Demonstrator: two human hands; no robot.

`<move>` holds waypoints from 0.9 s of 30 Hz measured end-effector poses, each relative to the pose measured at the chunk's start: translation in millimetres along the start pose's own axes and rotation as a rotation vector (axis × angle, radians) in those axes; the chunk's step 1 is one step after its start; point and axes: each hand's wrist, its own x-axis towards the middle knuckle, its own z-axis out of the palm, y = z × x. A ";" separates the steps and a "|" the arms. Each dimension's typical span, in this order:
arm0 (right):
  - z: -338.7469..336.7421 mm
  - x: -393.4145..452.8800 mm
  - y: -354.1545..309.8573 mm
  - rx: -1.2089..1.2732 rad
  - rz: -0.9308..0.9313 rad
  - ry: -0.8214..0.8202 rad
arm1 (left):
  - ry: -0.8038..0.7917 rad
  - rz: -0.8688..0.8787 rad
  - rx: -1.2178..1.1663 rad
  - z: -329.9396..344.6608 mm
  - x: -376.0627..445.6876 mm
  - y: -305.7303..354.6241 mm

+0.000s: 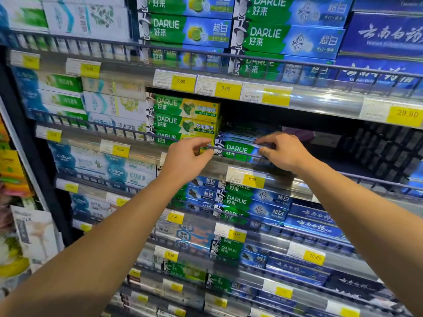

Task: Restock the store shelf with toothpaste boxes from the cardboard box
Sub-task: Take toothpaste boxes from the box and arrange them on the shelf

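Two hands on one Darlie toothpaste box (238, 150), lying on the middle shelf (320, 177) behind its wire rail (233, 154). Long axis left to right, logo facing me. My left hand (186, 160) pinches its left end, my right hand (282, 152) grips its right end. Boxes behind are dim.

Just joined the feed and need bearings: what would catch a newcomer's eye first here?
Both hands, left and right, meet at a blue-green Darlie box behind the mid-shelf rail. Right of it gapes a dark, nearly bare slot. Yellow price tags line every shelf edge.
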 end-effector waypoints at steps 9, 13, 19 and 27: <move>29.3 -93.6 -32.9 0.083 -0.044 0.307 | -0.114 -0.053 -0.032 19.3 -49.4 -8.1; 61.2 -163.4 -40.7 0.130 -0.011 0.189 | -0.189 -0.107 -0.029 39.0 -97.9 -10.9; 112.3 -245.6 -35.4 0.180 0.039 -0.038 | -0.298 -0.254 -0.007 67.0 -186.2 -10.8; 193.9 -360.5 -38.4 0.305 0.145 -0.317 | -0.478 -0.419 0.084 94.6 -327.2 -45.8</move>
